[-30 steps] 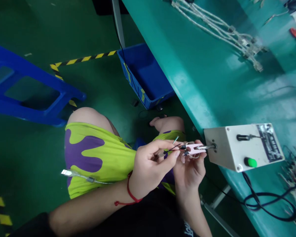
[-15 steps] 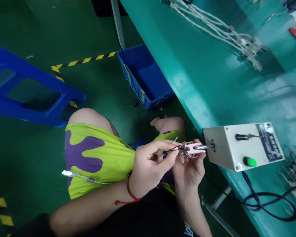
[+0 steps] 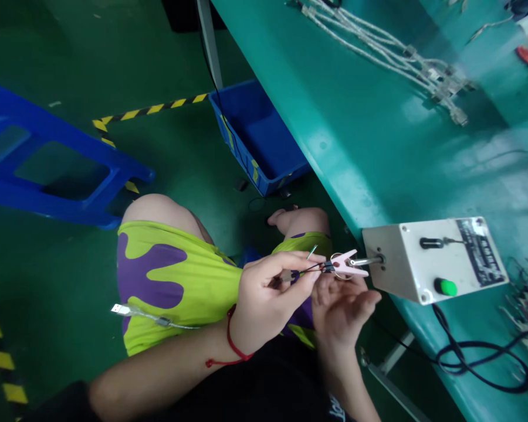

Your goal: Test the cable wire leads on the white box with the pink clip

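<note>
Left hand (image 3: 270,296) pinches thin wires (image 3: 310,268) whose ends sit in the pink clip (image 3: 347,265). Clip juts from the white box (image 3: 431,259) at the green tabletop (image 3: 378,152) edge. Right hand (image 3: 341,308) lies just below the clip, fingers loose and spread, holding nothing.

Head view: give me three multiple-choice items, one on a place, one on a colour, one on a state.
1. Where is the pink clip?
A on the floor
B on the rod at the white box's end
C in the blue bin

2. What colour is the round button on the white box?
A green
B yellow
C blue

3. How is the right hand?
A fist around the clip
B open beneath the clip
C flat on the bench

B: clip sits at the box's rod. A: button is green. B: fingers spread, palm up.
</note>
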Action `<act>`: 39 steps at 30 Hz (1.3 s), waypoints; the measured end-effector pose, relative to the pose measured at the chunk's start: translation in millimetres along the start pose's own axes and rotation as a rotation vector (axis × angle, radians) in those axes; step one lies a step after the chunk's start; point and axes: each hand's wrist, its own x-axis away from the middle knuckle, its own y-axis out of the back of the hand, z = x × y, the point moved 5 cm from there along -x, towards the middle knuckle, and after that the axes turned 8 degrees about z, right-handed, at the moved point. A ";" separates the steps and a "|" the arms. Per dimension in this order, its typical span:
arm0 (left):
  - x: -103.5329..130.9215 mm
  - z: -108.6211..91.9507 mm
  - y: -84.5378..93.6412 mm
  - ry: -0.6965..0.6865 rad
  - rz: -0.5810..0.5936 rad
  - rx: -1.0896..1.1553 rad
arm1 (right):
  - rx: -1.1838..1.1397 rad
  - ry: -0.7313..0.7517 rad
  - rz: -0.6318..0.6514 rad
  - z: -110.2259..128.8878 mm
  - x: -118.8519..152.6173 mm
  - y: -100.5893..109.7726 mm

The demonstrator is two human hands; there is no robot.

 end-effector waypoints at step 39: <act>8.3 -18.4 11.7 -0.046 -0.023 -0.040 | 0.569 0.453 -0.423 68.3 36.3 11.5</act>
